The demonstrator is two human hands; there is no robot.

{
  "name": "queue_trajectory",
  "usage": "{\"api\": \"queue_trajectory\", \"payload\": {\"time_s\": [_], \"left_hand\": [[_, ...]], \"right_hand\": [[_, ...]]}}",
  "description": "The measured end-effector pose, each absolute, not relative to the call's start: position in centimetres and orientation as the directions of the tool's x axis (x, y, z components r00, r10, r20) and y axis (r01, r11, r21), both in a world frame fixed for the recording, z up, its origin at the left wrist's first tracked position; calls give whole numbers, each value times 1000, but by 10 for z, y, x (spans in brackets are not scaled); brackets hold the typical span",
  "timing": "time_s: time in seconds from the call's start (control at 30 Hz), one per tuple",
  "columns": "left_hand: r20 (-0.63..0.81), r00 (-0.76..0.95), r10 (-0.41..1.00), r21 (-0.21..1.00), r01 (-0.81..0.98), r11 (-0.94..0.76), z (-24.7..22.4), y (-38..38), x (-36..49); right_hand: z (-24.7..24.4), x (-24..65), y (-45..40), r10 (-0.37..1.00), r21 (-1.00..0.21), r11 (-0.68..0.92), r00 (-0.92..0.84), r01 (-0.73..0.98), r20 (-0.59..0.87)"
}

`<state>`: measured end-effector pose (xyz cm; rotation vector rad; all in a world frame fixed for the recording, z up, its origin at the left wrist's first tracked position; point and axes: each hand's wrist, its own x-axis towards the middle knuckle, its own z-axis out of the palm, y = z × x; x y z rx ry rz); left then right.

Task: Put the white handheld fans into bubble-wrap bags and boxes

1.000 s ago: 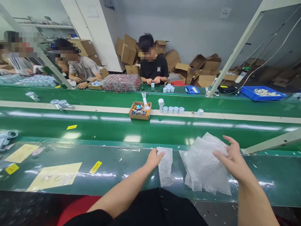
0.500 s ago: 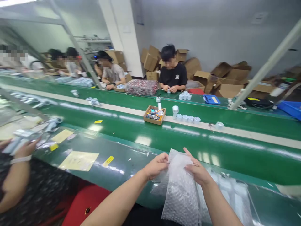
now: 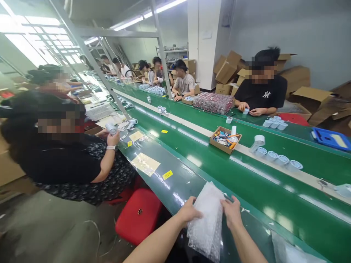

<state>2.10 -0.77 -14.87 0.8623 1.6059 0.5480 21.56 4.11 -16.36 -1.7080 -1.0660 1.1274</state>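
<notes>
A flat stack of clear bubble-wrap bags [image 3: 206,223] lies slanted over the near edge of the green bench, its lower end toward my body. My left hand [image 3: 189,211] grips its left edge, thumb on top and the other fingers largely hidden. On the opposite side, my right hand [image 3: 231,211] holds the right edge, fingertips against the plastic. Part of another clear plastic bag [image 3: 290,252] with pale contents shows at the bottom right.
Beyond the bench runs a green conveyor [image 3: 189,146] with a carton of small parts [image 3: 223,144] and white cups [image 3: 282,160]. At left, a co-worker [image 3: 68,157] holds a pale item beside a red stool [image 3: 138,215]. Across sits a person in black [image 3: 263,89]. Yellow labels [image 3: 168,175] lie on the bench.
My view has swung left, bringing the co-worker and stool into fuller sight. The bubble-wrap bags now lie flatter between my hands, and my left hand's thumb has come onto their top.
</notes>
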Motion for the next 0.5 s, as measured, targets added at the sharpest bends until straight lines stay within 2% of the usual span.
{"api": "queue_trajectory", "payload": {"time_s": [0.07, 0.13, 0.17, 0.23, 0.33, 0.4, 0.5], "left_hand": [[-618, -51, 785, 738, 306, 601, -154, 2, 14], [-600, -38, 799, 730, 383, 566, -157, 10, 8], [-591, -32, 806, 723, 423, 547, -157, 14, 1], [-563, -55, 825, 698, 503, 510, -154, 25, -23], [-475, -228, 850, 599, 624, 502, -144, 51, -87], [-417, -343, 842, 495, 691, 527, -140, 72, -131], [-411, -358, 838, 369, 776, 512, -142, 93, -169]], "right_hand": [[-166, 205, 30, 963, -910, -200, 245, 364, -114], [-169, 190, 12, 998, -809, 11, 45, 588, 46], [-172, 181, 3, 993, -719, 112, -92, 686, 67], [-182, 165, -14, 959, -541, 227, -282, 810, -19], [-197, 153, -25, 939, -365, 262, -323, 893, -116], [-202, 154, -25, 940, -328, 265, -319, 907, -121], [-198, 158, -22, 943, -310, 247, -302, 918, -143]]}}
